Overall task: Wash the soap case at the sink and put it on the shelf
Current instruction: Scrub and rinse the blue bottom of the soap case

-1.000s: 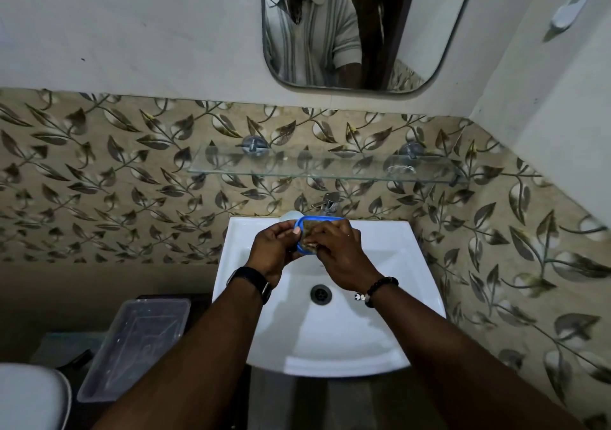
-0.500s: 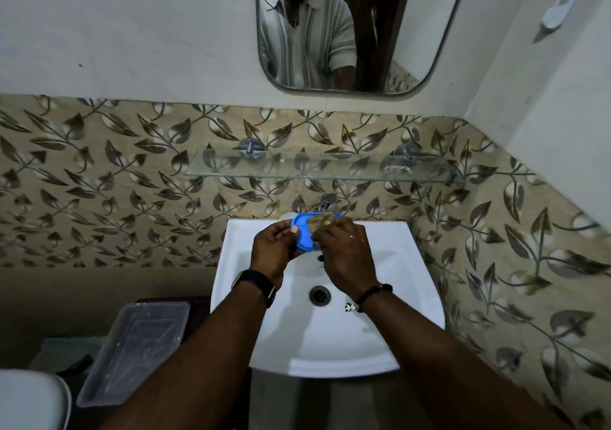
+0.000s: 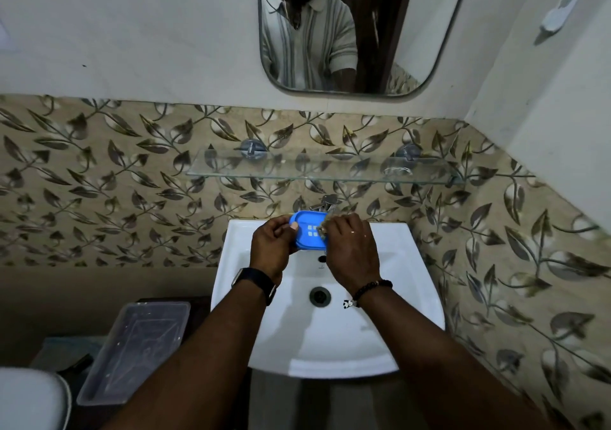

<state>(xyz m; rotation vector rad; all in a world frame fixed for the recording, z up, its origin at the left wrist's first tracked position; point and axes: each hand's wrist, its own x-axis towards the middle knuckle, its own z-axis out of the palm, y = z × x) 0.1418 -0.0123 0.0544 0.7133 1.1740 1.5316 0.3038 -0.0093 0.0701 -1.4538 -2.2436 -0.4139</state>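
A blue soap case (image 3: 305, 229) with small square drain holes is held over the back of the white sink (image 3: 390, 297), just below the tap (image 3: 325, 203). My left hand (image 3: 271, 251) grips its left end. My right hand (image 3: 352, 248) presses a brownish scrubber (image 3: 327, 221) against the case's right side. The glass shelf (image 3: 324, 167) hangs on the tiled wall above the tap, with nothing on it that I can make out.
A mirror (image 3: 347, 29) hangs above the shelf. A clear plastic tub (image 3: 135, 350) stands on the floor left of the sink, next to a white toilet lid (image 3: 29, 400). The tiled side wall closes in on the right.
The case has turned so its inner face with the drain holes shows. My right hand has shifted the scrubber along the case's right side. The camera has tilted down slightly.
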